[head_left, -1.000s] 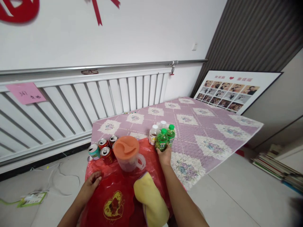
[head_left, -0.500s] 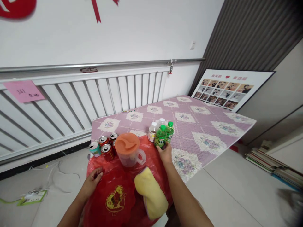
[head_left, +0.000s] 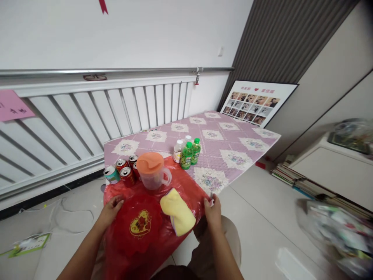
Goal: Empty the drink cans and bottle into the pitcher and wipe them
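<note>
My right hand [head_left: 213,210] is at the table's near right edge, fingers closed at the border of a red plastic sheet [head_left: 186,182]; a small pale bit shows between thumb and fingers. On the left, my left hand [head_left: 112,210] rests on the sheet beside a red scalloped tray [head_left: 125,237] with a gold heart print, thumb and fingers apart. A folded yellow cloth [head_left: 178,213] lies between my hands. Behind it stands a clear plastic pitcher [head_left: 151,179] with an orange lid. Two green-capped bottles [head_left: 187,157] stand beside white-capped bottles [head_left: 178,152].
Several opened drink cans [head_left: 126,175] cluster left of the pitcher. A purple floral tablecloth [head_left: 204,146] covers the table, with a white radiator [head_left: 136,109] behind. A photo board [head_left: 259,102] leans at the back right. Books [head_left: 291,182] and a blurred plastic bag [head_left: 338,237] are at right.
My right hand has left the green bottles and moved back to the table's near edge. The bottles stand together, and the view has turned right. My left hand stays by the tray.
</note>
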The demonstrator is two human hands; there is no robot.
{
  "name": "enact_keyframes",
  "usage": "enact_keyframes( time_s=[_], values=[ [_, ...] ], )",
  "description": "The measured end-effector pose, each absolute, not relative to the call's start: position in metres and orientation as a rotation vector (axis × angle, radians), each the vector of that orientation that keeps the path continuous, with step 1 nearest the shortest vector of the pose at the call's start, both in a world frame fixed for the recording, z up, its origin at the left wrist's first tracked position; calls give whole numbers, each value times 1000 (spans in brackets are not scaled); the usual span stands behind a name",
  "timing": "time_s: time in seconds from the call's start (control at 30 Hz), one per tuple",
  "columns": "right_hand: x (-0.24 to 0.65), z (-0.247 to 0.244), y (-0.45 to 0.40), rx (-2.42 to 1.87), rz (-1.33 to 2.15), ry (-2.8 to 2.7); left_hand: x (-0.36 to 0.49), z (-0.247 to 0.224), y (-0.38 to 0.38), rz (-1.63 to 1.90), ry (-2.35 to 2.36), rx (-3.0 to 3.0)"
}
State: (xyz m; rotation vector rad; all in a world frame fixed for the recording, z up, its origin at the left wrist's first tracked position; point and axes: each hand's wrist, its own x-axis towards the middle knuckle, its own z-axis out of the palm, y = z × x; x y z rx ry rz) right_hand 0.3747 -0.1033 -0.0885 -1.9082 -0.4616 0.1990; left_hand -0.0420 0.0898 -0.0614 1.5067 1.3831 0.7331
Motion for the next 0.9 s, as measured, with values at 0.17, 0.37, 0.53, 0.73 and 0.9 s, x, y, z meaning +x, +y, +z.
enact_keyframes(
  time_s=[0.17, 0.37, 0.53, 0.73, 0.9],
  values=[
    [365, -98, -118, -1898, 363, -380, -48, -50, 81, 759, 1392, 1629],
    [364, -84, -133, -1882, 517, -478, -14, -19, 29, 783, 1362, 1768],
    [367, -56, -141, -1950, 517, -649, 46, -6, -24, 643, 1045, 1926],
    [351, -22, -146, -1948, 487, -804, 108, -29, -60, 542, 755, 2000],
    [298, -6, -132, -1800, 538, -929, 131, -46, -70, 512, 776, 1961]
  ],
)
